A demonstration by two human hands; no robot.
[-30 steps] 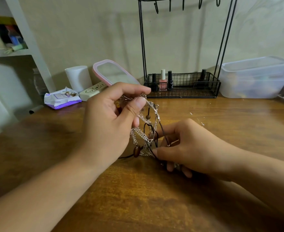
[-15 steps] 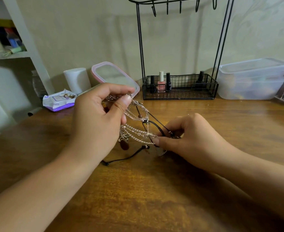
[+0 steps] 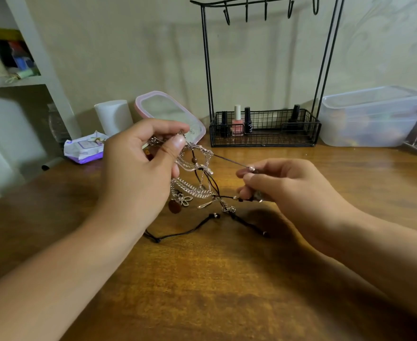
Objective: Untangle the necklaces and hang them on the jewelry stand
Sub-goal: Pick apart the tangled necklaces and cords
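Head view: your left hand (image 3: 138,173) is raised above the middle of the wooden table (image 3: 227,279), thumb and forefinger pinching the top of the tangled necklaces (image 3: 195,183). Silver chains and dark cords hang from that pinch; a brown pendant (image 3: 174,206) and a silver flower charm (image 3: 185,200) dangle at the bottom of the cluster. Two loose cord ends trail down onto the table surface below the tangle.

Your right hand (image 3: 288,190) is level with the tangle, to its right, fingers curled. Thumb and forefinger grip one dark cord (image 3: 229,160) at a small silver bead (image 3: 251,169); the cord runs taut from that bead up to your left-hand pinch. The lower fingers hold a second strand near its end; the exact hold is hidden.

Against the wall at the table's far edge stands the black wire jewelry stand (image 3: 208,70), all visible hooks bare, with nail polish bottles (image 3: 237,119) in its basket base. A clear plastic container (image 3: 372,116) sits at the far right corner; a pink-rimmed lid (image 3: 168,112), a white roll (image 3: 114,116) and a wipes packet (image 3: 84,150) sit at the far left.
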